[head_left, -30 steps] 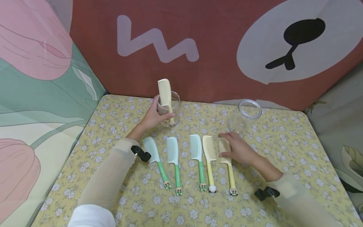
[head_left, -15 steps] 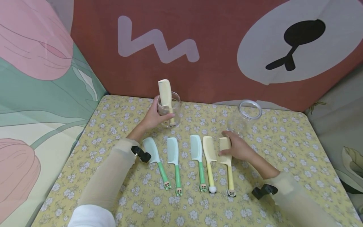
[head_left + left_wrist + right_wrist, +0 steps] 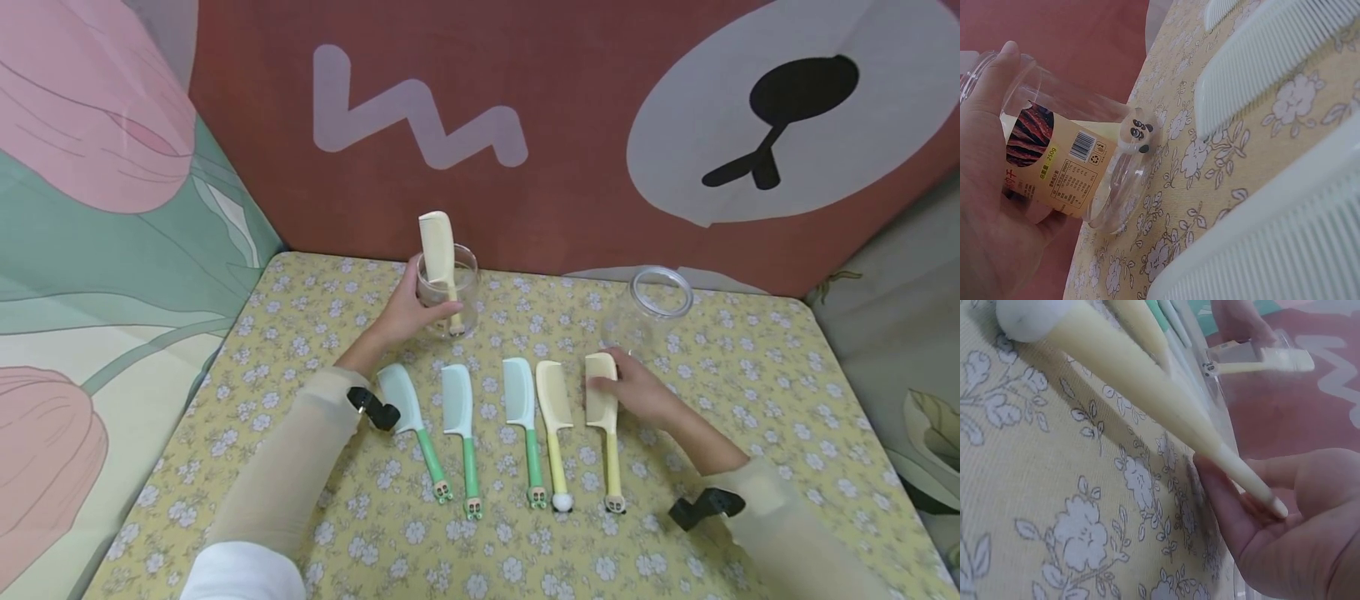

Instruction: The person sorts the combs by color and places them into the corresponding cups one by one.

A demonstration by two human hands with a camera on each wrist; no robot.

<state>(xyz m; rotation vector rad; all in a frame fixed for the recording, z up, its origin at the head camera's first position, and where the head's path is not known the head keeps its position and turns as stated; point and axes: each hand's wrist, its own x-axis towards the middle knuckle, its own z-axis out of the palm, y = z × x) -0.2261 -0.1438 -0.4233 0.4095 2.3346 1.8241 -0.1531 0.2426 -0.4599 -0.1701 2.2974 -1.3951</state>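
In the head view, my left hand (image 3: 408,315) grips a clear jar (image 3: 467,315) at the far left of the table. Standing in that jar is a cream comb (image 3: 437,250), its toothed part above the rim; its panda-face end shows through the jar bottom (image 3: 1137,132) in the left wrist view. My right hand (image 3: 641,392) pinches the toothed part of a second cream comb with a yellow handle (image 3: 612,467), thumb on top and fingers beneath. The right wrist view has this comb's handle (image 3: 1141,381) slanting over the cloth, a shadow below it.
Left of the held comb lie another cream comb (image 3: 553,396) and three pale mint combs with green handles, such as the nearest one (image 3: 519,392). A second clear jar (image 3: 662,314) stands behind my right hand. A printed curtain (image 3: 570,208) closes off the back.
My right fingers have closed on the cream comb's toothed part, and the comb has shifted slightly right and away from me. The left hand and its jar have stayed put.
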